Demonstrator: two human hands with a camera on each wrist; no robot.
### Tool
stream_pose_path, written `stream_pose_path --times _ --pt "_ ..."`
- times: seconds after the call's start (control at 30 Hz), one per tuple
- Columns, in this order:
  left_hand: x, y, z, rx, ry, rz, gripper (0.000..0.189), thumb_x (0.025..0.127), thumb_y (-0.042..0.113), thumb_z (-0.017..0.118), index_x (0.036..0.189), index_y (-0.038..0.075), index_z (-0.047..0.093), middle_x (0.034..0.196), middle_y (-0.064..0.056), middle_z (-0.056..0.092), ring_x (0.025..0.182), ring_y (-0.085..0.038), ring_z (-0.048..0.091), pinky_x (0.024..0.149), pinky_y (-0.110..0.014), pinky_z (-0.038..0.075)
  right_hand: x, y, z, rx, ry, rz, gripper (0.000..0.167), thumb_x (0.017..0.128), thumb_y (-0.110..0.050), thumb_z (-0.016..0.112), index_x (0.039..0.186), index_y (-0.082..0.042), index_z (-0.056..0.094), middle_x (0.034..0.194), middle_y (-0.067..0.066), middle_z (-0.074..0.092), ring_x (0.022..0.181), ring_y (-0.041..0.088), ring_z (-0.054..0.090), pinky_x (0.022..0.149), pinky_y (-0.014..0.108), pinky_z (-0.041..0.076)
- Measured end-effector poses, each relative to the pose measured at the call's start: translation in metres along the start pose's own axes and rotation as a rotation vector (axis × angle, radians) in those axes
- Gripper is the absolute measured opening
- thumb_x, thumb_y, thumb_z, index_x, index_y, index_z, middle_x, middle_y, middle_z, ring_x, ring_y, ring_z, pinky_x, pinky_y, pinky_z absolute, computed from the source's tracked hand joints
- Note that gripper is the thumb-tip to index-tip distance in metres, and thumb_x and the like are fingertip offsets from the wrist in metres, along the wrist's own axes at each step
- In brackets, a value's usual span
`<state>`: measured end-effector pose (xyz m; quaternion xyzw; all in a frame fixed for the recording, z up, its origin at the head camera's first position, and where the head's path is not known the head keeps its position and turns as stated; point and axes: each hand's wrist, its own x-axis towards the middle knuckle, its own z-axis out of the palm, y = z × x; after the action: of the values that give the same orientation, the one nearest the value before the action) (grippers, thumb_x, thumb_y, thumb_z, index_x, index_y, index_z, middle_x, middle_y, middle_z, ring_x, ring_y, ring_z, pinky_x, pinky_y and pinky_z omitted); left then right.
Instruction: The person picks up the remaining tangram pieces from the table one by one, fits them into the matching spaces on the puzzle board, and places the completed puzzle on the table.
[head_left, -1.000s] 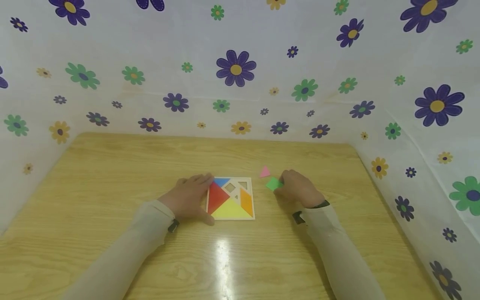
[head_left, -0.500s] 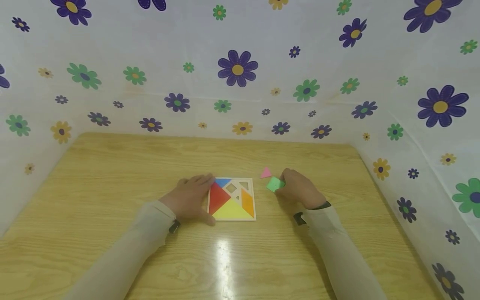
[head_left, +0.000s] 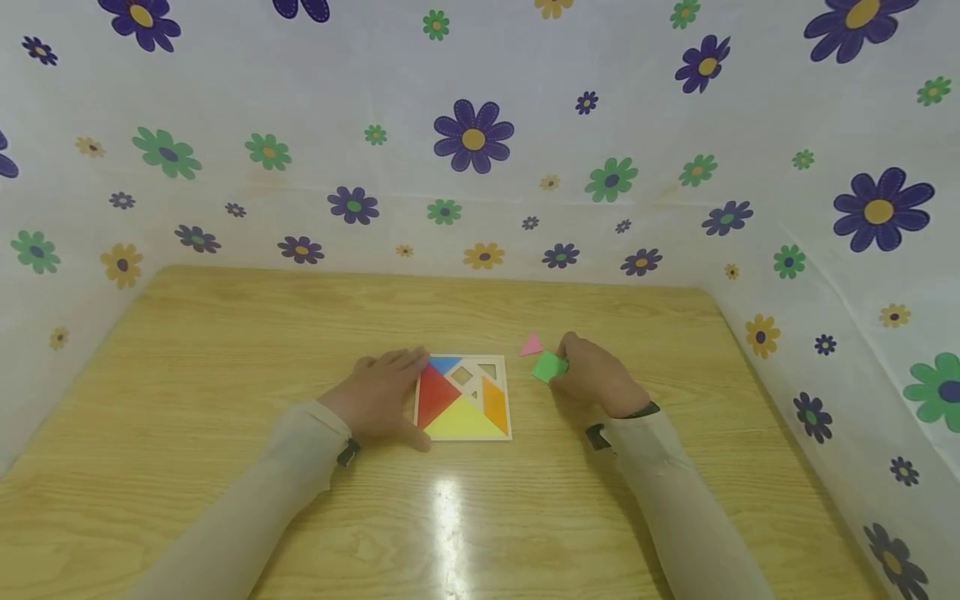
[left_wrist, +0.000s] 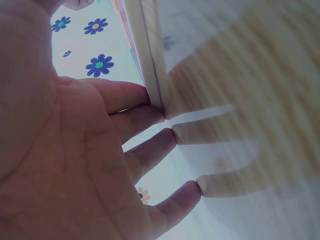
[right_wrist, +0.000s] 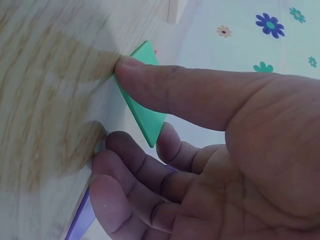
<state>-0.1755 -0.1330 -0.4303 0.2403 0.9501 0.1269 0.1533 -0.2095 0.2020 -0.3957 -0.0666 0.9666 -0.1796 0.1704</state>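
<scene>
A square wooden tangram board [head_left: 509, 400] lies on the table, with red, yellow, blue and orange pieces lying in it and bare recesses at its upper right. My left hand [head_left: 378, 396] rests along its left edge, fingers at the upper corner and thumb near the lower one. In the left wrist view, the fingertips [left_wrist: 187, 192] touch the tabletop beside the board's rim. To the right, my right hand [head_left: 600, 377] pinches a green square piece [head_left: 549, 367] by its right side. The thumb lies across the green piece in the right wrist view. A pink triangle [head_left: 532, 344] lies just beyond it.
In the right wrist view, a purple piece [right_wrist: 81, 217] shows beneath the fingers; the head view hides it behind the right hand. Flowered white cloth [head_left: 405, 167] stands at the back and sides of the wooden table [head_left: 300, 317].
The green square has turned and tilted slightly between my right hand's fingers. My left hand and the board keep their places; the whole head view has shifted a little.
</scene>
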Motion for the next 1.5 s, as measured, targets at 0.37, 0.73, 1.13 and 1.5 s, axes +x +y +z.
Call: stream_pose_path --times 0.37,0.73,1.13,1.5 --pt "0.001 -0.002 0.001 0.006 0.003 0.001 0.129 0.069 0.077 0.079 0.165 0.011 0.024 0.172 -0.006 0.023 0.157 -0.033 0.023 0.122 -0.06 0.024 -0.002 -0.003 -0.002 -0.009 0.011 -0.016 0.026 0.096 -0.01 0.064 0.117 -0.003 0.052 0.099 0.012 0.063 0.08 0.023 0.055 0.07 0.034 0.046" --pt "-0.001 0.0 0.0 -0.015 -0.002 -0.015 0.129 0.068 0.075 0.081 0.165 0.011 0.025 0.171 -0.007 0.024 0.156 -0.034 0.023 0.121 -0.062 0.024 -0.001 -0.006 -0.002 -0.014 0.096 -0.083 0.026 0.102 -0.009 0.061 0.126 -0.001 0.055 0.111 0.018 0.068 0.086 0.025 0.06 0.077 0.04 0.053" --pt "0.0 -0.002 -0.001 0.011 -0.002 0.012 0.128 0.071 0.076 0.078 0.165 0.01 0.023 0.171 -0.007 0.023 0.157 -0.034 0.022 0.12 -0.062 0.025 -0.001 -0.009 -0.003 -0.011 0.179 -0.149 0.016 0.101 -0.012 0.063 0.114 -0.002 0.065 0.099 0.011 0.068 0.08 0.023 0.058 0.073 0.038 0.05" --pt "-0.002 0.0 -0.005 -0.011 -0.012 0.013 0.128 0.071 0.075 0.079 0.165 0.01 0.023 0.172 -0.008 0.022 0.157 -0.034 0.021 0.12 -0.064 0.024 0.003 -0.026 0.005 0.171 0.3 -0.301 0.018 0.1 -0.02 0.069 0.109 -0.005 0.075 0.101 0.008 0.075 0.089 0.023 0.067 0.082 0.042 0.056"
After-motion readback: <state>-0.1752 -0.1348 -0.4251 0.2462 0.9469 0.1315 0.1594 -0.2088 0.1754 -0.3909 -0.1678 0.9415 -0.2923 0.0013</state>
